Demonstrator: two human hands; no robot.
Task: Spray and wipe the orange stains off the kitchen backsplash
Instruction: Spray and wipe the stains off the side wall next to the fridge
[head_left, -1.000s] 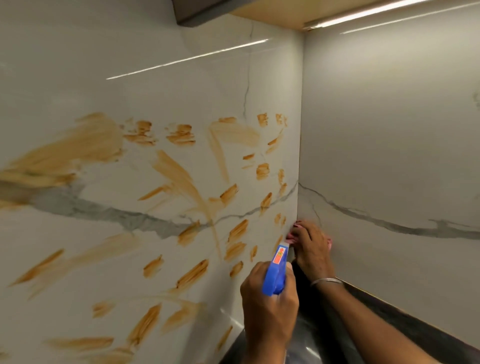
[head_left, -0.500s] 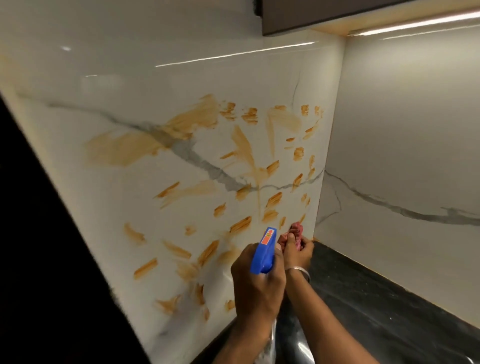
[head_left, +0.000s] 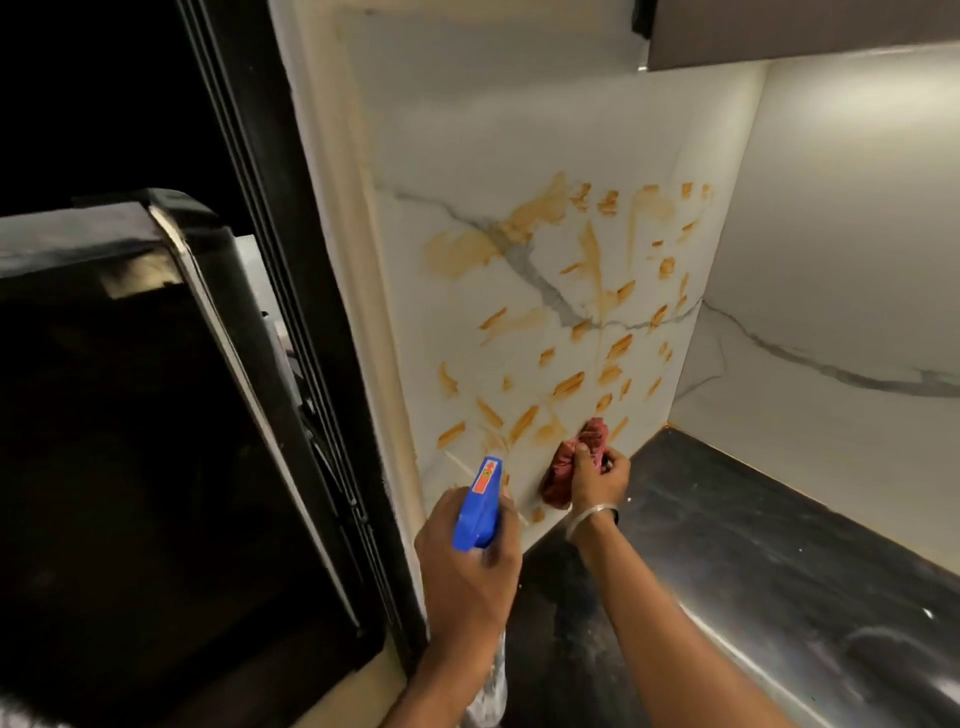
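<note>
Orange stains (head_left: 566, 387) cover the backsplash (head_left: 467, 156); left hand (head_left: 467, 566) grips the spray bottle (head_left: 480, 501), right hand (head_left: 597, 475) clutches a cloth (head_left: 571, 457). Overspray could streak downward.

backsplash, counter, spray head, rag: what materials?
Backsplash: white marble-look slab, stone or porcelain, grey veins, smooth sheen.
Counter: dark polished stone, probably; mottled, with glare patches.
Spray head: blue moulded plastic, smooth.
Rag: red cloth, soft crumpled folds.
</note>
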